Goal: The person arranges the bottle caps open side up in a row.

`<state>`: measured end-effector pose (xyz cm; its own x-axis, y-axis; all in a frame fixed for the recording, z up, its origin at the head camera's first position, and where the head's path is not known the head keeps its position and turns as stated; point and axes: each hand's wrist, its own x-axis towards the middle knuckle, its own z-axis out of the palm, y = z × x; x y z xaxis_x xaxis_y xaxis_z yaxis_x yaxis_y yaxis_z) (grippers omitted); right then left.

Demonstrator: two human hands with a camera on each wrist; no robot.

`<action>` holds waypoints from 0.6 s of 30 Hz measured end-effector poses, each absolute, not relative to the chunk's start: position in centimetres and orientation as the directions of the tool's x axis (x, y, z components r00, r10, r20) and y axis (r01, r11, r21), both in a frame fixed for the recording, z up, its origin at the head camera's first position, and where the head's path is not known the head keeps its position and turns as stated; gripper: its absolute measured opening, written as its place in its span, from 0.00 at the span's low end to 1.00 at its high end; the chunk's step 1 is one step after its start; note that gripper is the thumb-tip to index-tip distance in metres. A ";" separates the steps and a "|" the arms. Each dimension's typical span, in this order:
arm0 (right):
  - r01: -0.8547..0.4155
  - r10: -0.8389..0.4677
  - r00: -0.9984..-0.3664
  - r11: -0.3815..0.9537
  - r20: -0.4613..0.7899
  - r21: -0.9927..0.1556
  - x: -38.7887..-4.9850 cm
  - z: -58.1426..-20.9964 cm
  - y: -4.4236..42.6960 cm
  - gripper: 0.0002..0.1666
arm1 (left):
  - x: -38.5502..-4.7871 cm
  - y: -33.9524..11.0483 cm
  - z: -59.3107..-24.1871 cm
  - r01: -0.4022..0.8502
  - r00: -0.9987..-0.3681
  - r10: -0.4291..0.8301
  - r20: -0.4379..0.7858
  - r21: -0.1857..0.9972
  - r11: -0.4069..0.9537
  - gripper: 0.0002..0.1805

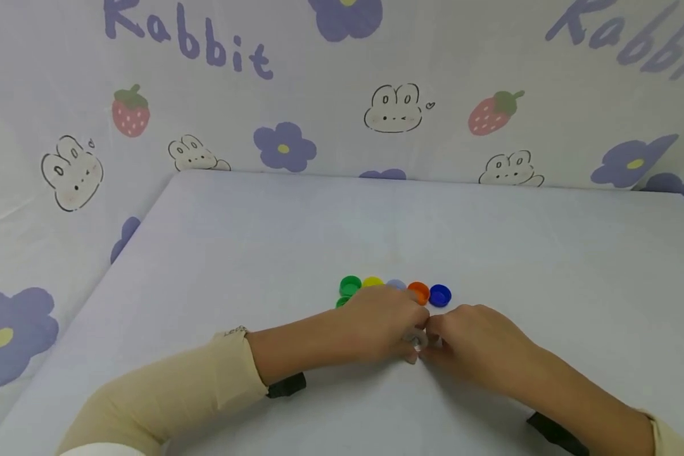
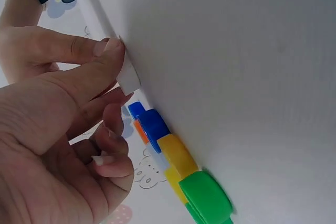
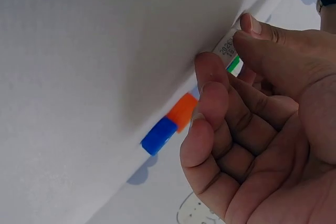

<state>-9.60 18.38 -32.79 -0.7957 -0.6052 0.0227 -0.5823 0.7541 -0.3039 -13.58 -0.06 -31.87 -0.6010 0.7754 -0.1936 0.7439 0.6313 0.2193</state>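
A small white bottle cap (image 1: 416,340) is between the fingertips of both hands, low over the white table. My left hand (image 1: 383,324) pinches it from the left; my right hand (image 1: 477,345) pinches it from the right. In the right wrist view the cap (image 3: 227,46) shows printed digits on its side. Fingers cover much of it. Just beyond the hands sit coloured caps: green (image 1: 350,286), yellow (image 1: 373,281), pale purple (image 1: 396,284), orange (image 1: 419,292) and blue (image 1: 440,296). A nearer row, partly hidden by the left hand, includes a green cap (image 2: 206,196) and a yellow-orange cap (image 2: 177,155).
The white tabletop (image 1: 251,253) stretches around the caps. Behind it hangs a cloth (image 1: 444,57) printed with rabbits, strawberries and purple flowers. Dark wrist straps (image 1: 287,385) show beneath the forearms.
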 end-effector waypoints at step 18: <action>-0.574 -0.576 -0.812 0.764 0.089 -0.294 -11.3 -33.0 18.5 0.17 | -14.1 0.2 -32.2 0.757 -0.652 0.757 -0.040 0.024 0.653 0.14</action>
<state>-11.33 18.52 -32.95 -0.8123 -0.5763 0.0894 -0.5744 0.7640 -0.2938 -14.06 0.17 -32.19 -0.6516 0.7575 -0.0402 0.7573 0.6527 0.0239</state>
